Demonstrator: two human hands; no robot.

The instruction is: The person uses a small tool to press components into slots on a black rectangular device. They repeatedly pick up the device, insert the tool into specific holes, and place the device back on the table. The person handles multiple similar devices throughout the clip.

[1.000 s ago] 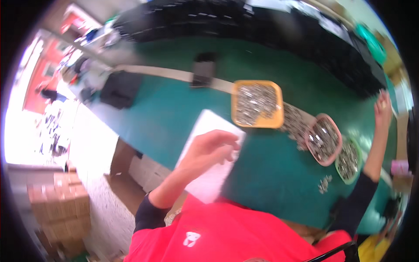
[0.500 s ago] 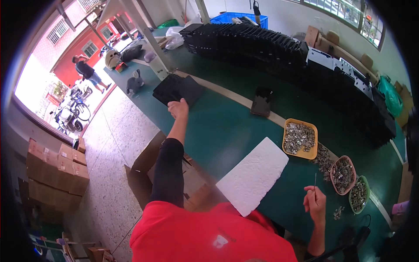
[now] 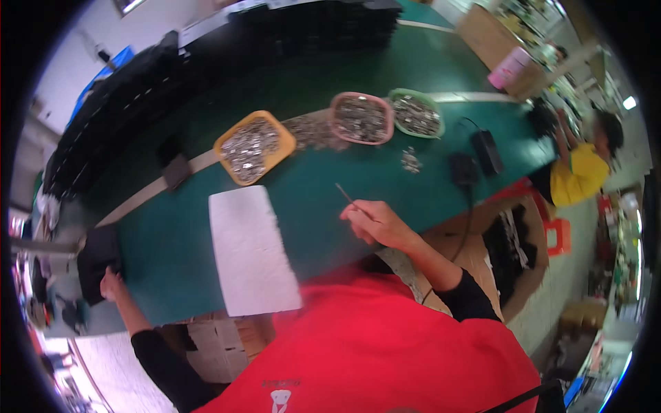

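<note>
At the far left of the bench, my left hand (image 3: 110, 283) is closed at the near edge of a stack of flat black plates (image 3: 98, 255). The fingers look curled onto a plate, though blur hides the exact grip. Over the bench's front part, my right hand (image 3: 374, 224) pinches a thin, pointed metal tool (image 3: 348, 196), its tip directed up and left. A white foam board (image 3: 248, 248) lies between my hands, overhanging the front edge. Behind it are a yellow tray (image 3: 286, 148), a pink bowl (image 3: 335, 124) and a green bowl (image 3: 441, 120), all holding small shiny metal parts.
Loose metal parts (image 3: 313, 132) lie between tray and pink bowl; a small pile (image 3: 411, 160) sits nearer. A dark block (image 3: 177, 172) stands left. Long rows of black plates (image 3: 275, 48) line the back. Black corded devices (image 3: 487, 151) lie right, near a person in yellow (image 3: 582, 180).
The view has turned toward the right, bringing the co-worker into sight. My left hand stays at the black stack. My right hand, still holding the tool, is farther from the bowls.
</note>
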